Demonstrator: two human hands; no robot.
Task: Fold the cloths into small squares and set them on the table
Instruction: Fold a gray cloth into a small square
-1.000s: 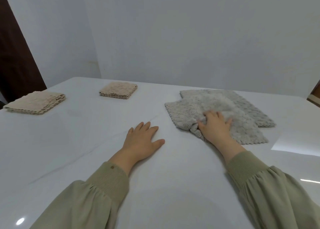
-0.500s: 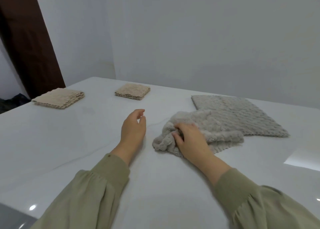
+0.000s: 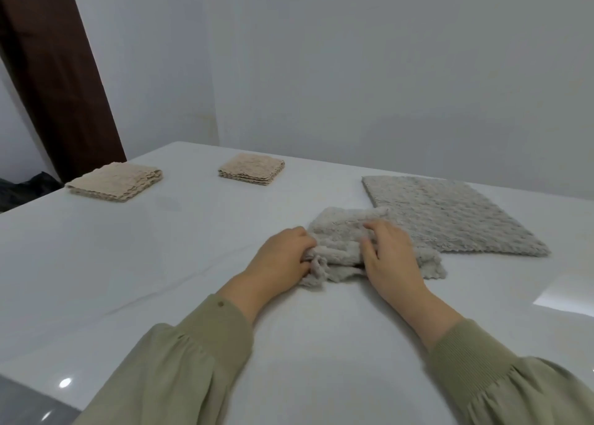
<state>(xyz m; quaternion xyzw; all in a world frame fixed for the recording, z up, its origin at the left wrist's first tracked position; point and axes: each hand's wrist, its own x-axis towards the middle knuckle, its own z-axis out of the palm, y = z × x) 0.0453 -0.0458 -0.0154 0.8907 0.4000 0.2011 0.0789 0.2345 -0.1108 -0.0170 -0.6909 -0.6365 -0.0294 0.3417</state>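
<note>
Your left hand (image 3: pixel 283 259) joined your right hand (image 3: pixel 390 259) on the bunched grey cloth (image 3: pixel 340 231); both gripped it, folding pending.

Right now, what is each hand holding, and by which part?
Both hold the crumpled grey cloth: the left hand grips its bunched near-left end, and the right hand pinches the fold beside it, nearer the cloth's middle.

The left hand's (image 3: pixel 283 259) fingertips were buried in the crumpled grey cloth (image 3: pixel 340 231). The right hand (image 3: pixel 390 257) hid part of it, fingers blurred, grip unclear. Both sleeves (image 3: pixel 180 370) ran off the bottom edge. A dark heap (image 3: pixel 22 188), cut at the left edge, was unidentifiable.
</note>
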